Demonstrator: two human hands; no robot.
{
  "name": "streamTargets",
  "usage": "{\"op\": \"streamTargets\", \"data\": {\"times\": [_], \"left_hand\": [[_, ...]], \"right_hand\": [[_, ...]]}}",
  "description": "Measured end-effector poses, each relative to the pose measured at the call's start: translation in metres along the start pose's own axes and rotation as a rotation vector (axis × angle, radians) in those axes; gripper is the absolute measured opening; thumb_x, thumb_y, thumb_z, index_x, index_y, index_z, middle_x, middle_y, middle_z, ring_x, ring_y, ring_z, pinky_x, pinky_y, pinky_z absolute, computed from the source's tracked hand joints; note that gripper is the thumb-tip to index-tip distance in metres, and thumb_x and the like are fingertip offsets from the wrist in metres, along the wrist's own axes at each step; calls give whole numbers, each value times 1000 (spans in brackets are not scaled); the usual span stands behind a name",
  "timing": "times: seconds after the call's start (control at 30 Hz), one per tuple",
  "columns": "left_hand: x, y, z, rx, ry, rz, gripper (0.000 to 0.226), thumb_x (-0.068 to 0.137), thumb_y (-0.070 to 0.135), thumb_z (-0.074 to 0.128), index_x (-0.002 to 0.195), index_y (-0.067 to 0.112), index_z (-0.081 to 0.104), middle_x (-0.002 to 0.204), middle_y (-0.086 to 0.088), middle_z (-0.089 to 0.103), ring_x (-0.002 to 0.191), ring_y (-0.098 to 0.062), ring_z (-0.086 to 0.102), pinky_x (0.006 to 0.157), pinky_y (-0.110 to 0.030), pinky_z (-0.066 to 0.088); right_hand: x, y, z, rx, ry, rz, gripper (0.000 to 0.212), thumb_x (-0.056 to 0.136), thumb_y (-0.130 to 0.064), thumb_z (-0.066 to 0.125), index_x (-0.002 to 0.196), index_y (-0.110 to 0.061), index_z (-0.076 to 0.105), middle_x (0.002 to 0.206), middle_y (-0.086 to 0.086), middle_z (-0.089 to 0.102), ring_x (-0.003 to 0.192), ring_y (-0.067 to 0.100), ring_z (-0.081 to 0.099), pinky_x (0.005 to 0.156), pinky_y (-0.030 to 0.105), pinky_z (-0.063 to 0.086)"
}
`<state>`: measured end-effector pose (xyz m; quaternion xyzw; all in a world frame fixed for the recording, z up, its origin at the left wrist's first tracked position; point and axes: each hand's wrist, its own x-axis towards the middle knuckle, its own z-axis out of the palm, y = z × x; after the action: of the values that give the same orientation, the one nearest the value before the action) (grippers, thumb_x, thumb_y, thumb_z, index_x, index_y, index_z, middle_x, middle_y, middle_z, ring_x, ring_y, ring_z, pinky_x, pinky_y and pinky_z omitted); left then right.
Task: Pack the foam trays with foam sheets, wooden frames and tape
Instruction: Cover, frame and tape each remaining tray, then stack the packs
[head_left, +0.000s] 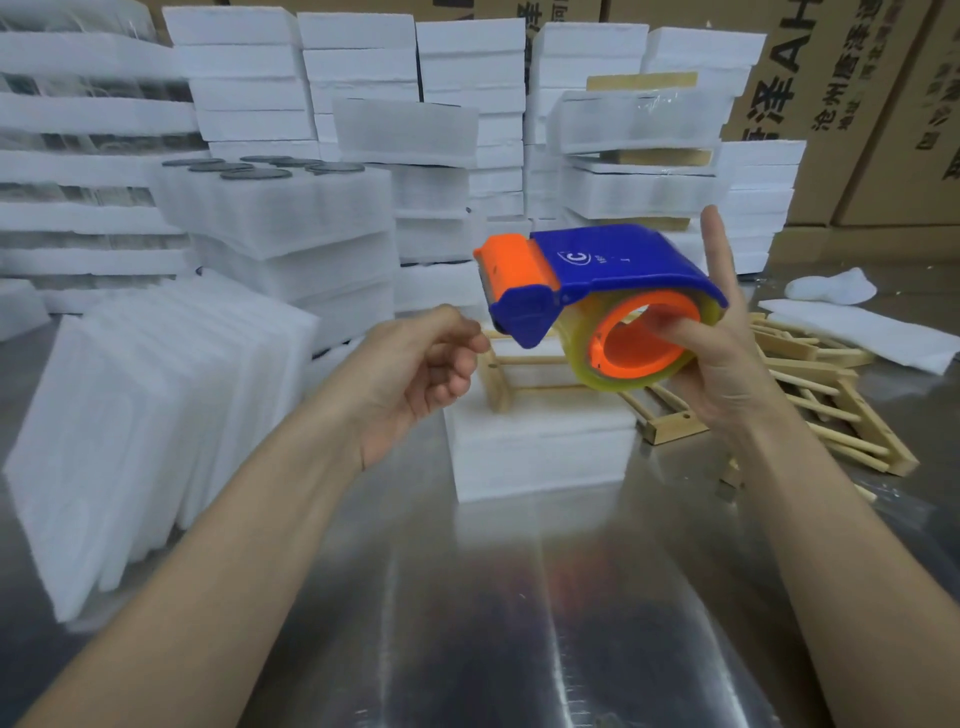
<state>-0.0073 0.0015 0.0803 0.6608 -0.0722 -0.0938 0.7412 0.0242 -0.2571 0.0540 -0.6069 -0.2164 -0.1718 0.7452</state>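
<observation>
Extends both bare forearms forward and upward, wrists raised, hands near each other. Holds left hand (421, 364) palm up, fingers curled toward the palm, thumb tip against forefinger, just beside the right hand's load. Grips tape dispenser (613, 265) with right hand (727, 374), palm facing back, one finger hooked through the roll core, forefinger pointing straight up.

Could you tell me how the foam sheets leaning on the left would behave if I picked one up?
Probably very light, as the foam sheets look thin and airy. Likely bendy rather than stiff, since they stand only by leaning. Pushed, they might slide on the shiny metal table.
</observation>
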Motion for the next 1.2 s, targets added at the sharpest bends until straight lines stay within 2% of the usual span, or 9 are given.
{"op": "streamTargets", "data": {"times": [0.2, 0.33, 0.47, 0.6, 0.7, 0.87, 0.97, 1.1, 1.2], "left_hand": [[7, -14, 5, -49, 12, -118, 44, 90, 36, 57, 52, 17, 65, 47, 4, 53, 36, -6, 48, 36, -12, 40], [7, -8, 6, -93, 139, 54, 43, 89, 17, 54, 45, 20, 57, 43, 8, 34, 37, -6, 27, 35, -14, 23], [-1, 9, 9, -118, 168, 283, 49, 86, 14, 59, 38, 21, 55, 39, 8, 29, 36, -8, 21, 38, -20, 17], [-10, 38, -28, -265, 344, 442, 51, 86, 11, 54, 37, 20, 48, 37, 12, 27, 33, -5, 18, 39, -21, 9], [-12, 37, -62, 81, 562, 610, 34, 82, 17, 61, 49, 22, 53, 38, 11, 40, 36, -4, 30, 39, -17, 22], [3, 7, -64, 687, 734, 641, 39, 90, 38, 59, 69, 6, 57, 62, -5, 60, 60, -14, 55, 63, -24, 43], [7, 3, -67, 682, 789, 654, 41, 88, 41, 62, 68, 7, 50, 71, -13, 63, 72, -25, 63, 73, -35, 48], [11, 0, -59, 290, 720, 564, 35, 83, 24, 72, 68, 0, 51, 68, -8, 66, 68, -14, 72, 79, -35, 57], [13, -7, -57, 393, 767, 500, 38, 81, 24, 73, 72, -7, 52, 58, -1, 65, 61, -6, 70, 75, -33, 54]], "right_hand": [[-1, 2, 1, -21, -55, -12, 103, 71, 6, 64, 150, -37, 16, 121, 9, 59, 100, 18, 63, 76, 32, 55], [2, 1, -2, -56, -108, -26, 105, 71, 8, 67, 149, -39, 16, 113, 6, 64, 99, 19, 63, 81, 36, 55], [9, 0, -10, -83, -138, 5, 109, 67, 9, 71, 147, -45, 20, 106, 6, 67, 88, 16, 64, 74, 31, 55], [16, -5, -45, -74, 57, 9, 107, 63, 9, 67, 147, -41, 23, 109, -2, 70, 92, 12, 64, 77, 29, 56], [7, -1, -79, -112, 321, 17, 104, 67, 10, 64, 149, -38, 21, 105, -8, 73, 95, 11, 67, 74, 31, 57], [5, 15, -83, -165, 403, 55, 102, 69, 13, 62, 148, -40, 26, 100, -7, 74, 88, 10, 69, 63, 25, 56], [8, 12, -79, -190, 432, 10, 102, 67, 5, 70, 147, -41, 28, 104, -7, 73, 95, 16, 70, 68, 30, 59], [20, 4, -75, -211, 473, -51, 91, 72, -14, 78, 146, -38, 32, 108, -3, 72, 102, 16, 68, 77, 30, 58], [33, 7, -77, -262, 489, -57, 84, 77, -11, 72, 147, -35, 32, 99, -14, 73, 99, 9, 69, 76, 27, 58]]}}
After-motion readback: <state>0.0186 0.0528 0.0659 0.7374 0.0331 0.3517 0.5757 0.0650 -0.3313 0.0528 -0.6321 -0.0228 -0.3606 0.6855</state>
